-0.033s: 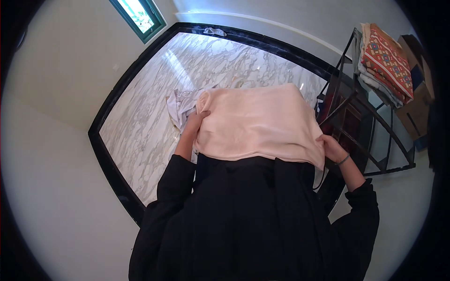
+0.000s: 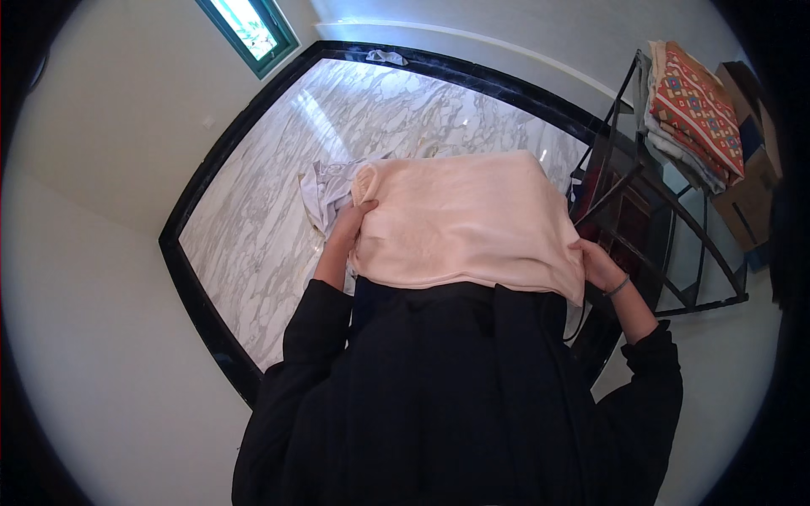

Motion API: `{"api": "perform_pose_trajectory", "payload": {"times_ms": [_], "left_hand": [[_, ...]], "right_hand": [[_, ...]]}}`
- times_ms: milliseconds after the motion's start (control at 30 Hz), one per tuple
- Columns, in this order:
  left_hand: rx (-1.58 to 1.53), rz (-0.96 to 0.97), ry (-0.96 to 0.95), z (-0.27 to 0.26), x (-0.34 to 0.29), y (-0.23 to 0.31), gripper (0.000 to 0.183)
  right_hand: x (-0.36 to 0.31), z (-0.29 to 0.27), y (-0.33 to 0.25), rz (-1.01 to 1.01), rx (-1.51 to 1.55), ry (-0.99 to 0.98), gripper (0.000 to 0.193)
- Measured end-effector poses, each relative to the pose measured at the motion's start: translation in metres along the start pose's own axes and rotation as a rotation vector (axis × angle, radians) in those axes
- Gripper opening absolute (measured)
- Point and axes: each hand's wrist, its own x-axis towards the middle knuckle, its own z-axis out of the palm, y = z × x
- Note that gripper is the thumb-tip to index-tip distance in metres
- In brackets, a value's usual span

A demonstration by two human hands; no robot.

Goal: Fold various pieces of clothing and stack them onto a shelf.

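A pale peach garment point(image 2: 464, 219), folded into a wide soft rectangle, is spread in front of my body. A gathered, ribbed-looking band point(image 2: 364, 181) shows at its far left corner. My left hand point(image 2: 353, 218) grips the left edge, thumb on top and the other fingers mostly hidden beneath. At the near right corner my right hand point(image 2: 599, 268) pinches the cloth, pulling small creases toward it. White crumpled cloth point(image 2: 325, 187) lies just beyond my left hand, partly covered by the garment.
White marbled floor point(image 2: 261, 185) with a black border stretches beneath. To the right stands a dark metal-framed rack point(image 2: 700, 236) beside folded textiles point(image 2: 696, 105) and a cardboard box point(image 2: 747, 215). A small whitish item point(image 2: 386, 57) lies at the far border, below a green-framed window point(image 2: 253, 38).
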Motion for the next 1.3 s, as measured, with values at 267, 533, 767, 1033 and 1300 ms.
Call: {"api": "perform_pose_trajectory", "payload": {"times_ms": [267, 533, 767, 1033, 1300], "left_hand": [[-0.46, 0.065, -0.025, -0.015, -0.001, 0.014, 0.04], [-0.686, -0.128, -0.229, -0.039, -0.008, 0.034, 0.037], [-0.675, 0.223, -0.115, -0.046, -0.052, 0.128, 0.041], [-0.413, 0.191, -0.1, -0.039, -0.049, 0.1, 0.046], [-0.677, -0.291, -0.257, -0.04, -0.006, -0.048, 0.043]], "right_hand": [[0.02, 0.028, -0.032, 0.224, -0.414, 0.277, 0.066], [0.061, 0.019, -0.046, -0.108, -0.018, 0.148, 0.049], [-0.016, 0.074, -0.172, -0.452, 0.046, 0.024, 0.04], [-0.007, 0.037, -0.158, -0.391, -0.059, 0.135, 0.042], [0.026, 0.001, -0.005, 0.046, -0.093, 0.057, 0.045]]}}
